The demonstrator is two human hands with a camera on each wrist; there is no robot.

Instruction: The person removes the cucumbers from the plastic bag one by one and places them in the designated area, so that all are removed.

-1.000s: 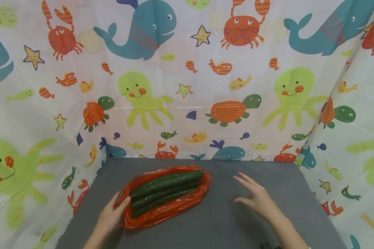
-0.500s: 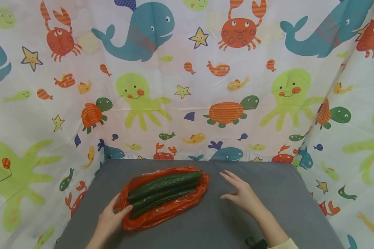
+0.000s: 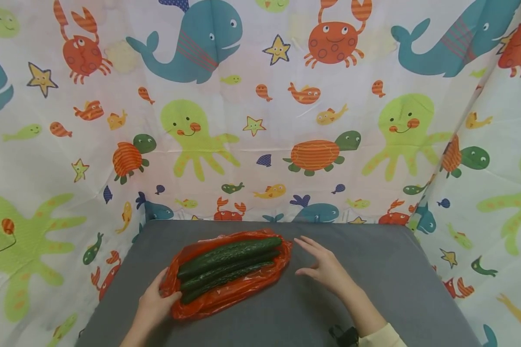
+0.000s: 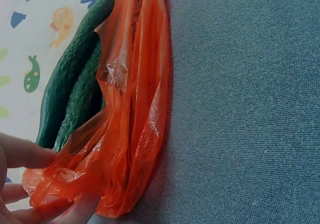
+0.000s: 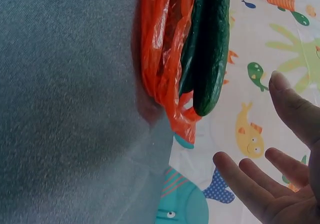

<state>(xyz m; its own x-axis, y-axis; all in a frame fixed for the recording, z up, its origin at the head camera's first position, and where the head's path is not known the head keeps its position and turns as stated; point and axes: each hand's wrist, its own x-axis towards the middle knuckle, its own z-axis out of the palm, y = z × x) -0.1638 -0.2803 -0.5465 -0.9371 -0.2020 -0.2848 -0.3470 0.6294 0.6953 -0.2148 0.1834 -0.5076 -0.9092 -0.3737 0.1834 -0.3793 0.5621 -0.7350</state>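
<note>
Three long dark green cucumbers [image 3: 226, 262] lie side by side in a thin red plastic bag [image 3: 226, 301], whose mouth is spread around them. At the bag's left end my left hand [image 3: 153, 301] grips the crumpled plastic. In the left wrist view the thumb lies above the red film and the fingers [image 4: 82, 209] are partly under it. Just off the bag's right end, my right hand [image 3: 323, 265] hovers with fingers spread and nothing in it. The right wrist view shows a gap between these fingers [image 5: 240, 179] and the nearest cucumber tip [image 5: 206, 101].
A grey cloth-covered table [image 3: 395, 284] carries the bag. Behind it and at both sides hangs a white curtain [image 3: 282, 159] printed with sea animals. A black strap-like item [image 3: 345, 335] sits at the right wrist.
My right hand has moved left, closer to the bag's right end. The left hand has closed onto the bag's left edge. The cucumbers stay in place.
</note>
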